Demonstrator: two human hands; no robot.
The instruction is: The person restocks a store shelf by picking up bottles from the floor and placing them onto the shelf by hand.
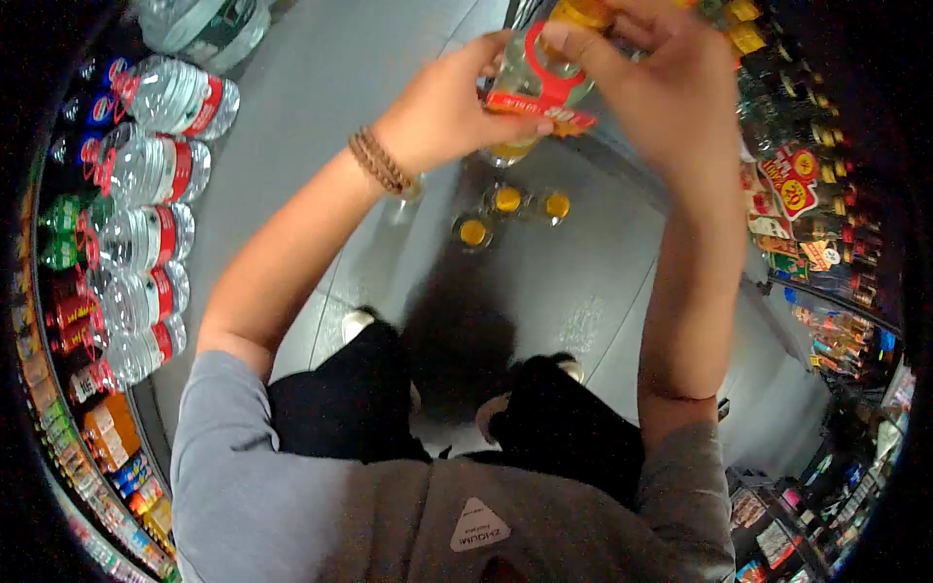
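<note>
My left hand, with a braided bracelet at the wrist, is wrapped round a clear bottle with a yellow cap. A red cardboard neck tag with a round hole hangs against the bottle's side. My right hand is closed at the upper part of the tag, beside the cap, its thumb over the ring; it is slightly blurred. Below, several yellow-capped bottles stand on the grey tiled floor, one partly hidden under the held bottle.
Large water bottles with red labels line the left side, before shelves of drinks. Along the right run shelves packed with yellow-capped bottles and a red-and-yellow promotional sign. My legs are bent close to the floor bottles.
</note>
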